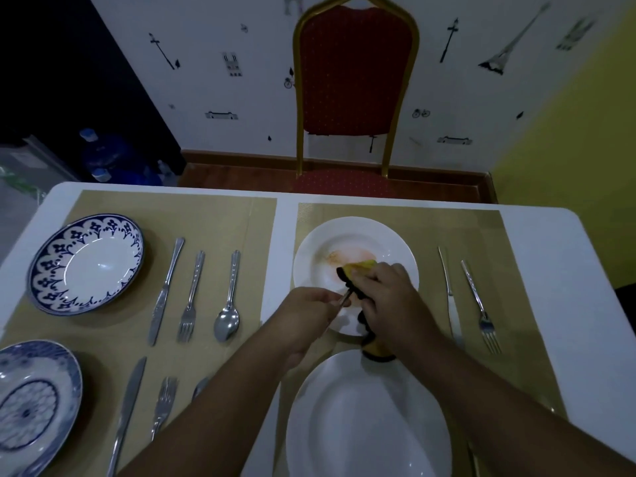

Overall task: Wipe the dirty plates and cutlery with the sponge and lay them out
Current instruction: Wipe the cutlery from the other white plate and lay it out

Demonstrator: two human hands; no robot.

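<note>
A white plate (354, 242) with an orange smear lies on the far right placemat. Over its near edge my left hand (306, 315) pinches the handle of a thin piece of cutlery (345, 300); its other end is hidden. My right hand (385, 297) grips a yellow sponge with a black scouring side (359, 268), folded around that cutlery. A clean white plate (368, 418) sits nearest me. A knife (449, 290) and fork (481, 308) lie to the right of the smeared plate.
On the left placemat stand a blue-patterned bowl plate (86, 265) with a knife (165, 290), fork (191, 297) and spoon (229, 297). Another blue plate (31, 404) and more cutlery (127, 411) lie at near left. A red chair (354, 70) stands behind the white table (550, 270).
</note>
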